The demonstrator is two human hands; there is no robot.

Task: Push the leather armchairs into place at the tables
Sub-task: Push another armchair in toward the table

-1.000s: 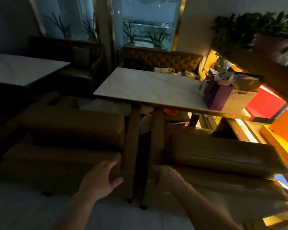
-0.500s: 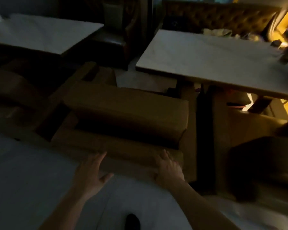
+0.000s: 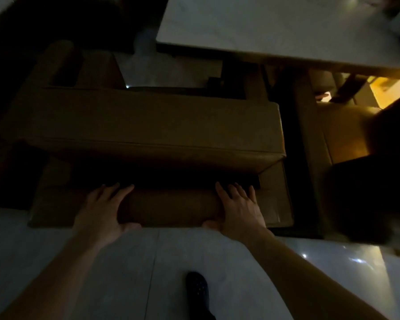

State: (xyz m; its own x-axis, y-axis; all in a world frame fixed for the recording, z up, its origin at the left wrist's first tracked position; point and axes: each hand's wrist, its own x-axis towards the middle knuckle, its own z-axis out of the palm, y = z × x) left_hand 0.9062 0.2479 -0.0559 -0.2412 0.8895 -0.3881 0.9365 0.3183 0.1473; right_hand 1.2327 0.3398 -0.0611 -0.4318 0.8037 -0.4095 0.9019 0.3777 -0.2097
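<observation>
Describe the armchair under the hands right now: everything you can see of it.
The armchair is tan, leather-looking and boxy, seen from behind and above in dim light. Its thick back cushion has a seam along the edge; a lower rear ledge sits beneath. The left hand and right hand lie flat on that ledge, fingers spread. It faces the table, beside a second armchair.

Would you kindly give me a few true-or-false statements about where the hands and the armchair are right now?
1. Both hands rest on the back of the same armchair. True: the left hand and right hand lie flat on its rear edge.
2. The right hand holds the table's edge. False: it is on the armchair; the table is beyond it.
3. A second armchair stands to the right. True.
4. The left hand's fingers are curled into a fist. False: they are spread open.
5. A dark shoe shows on the floor. True.
</observation>
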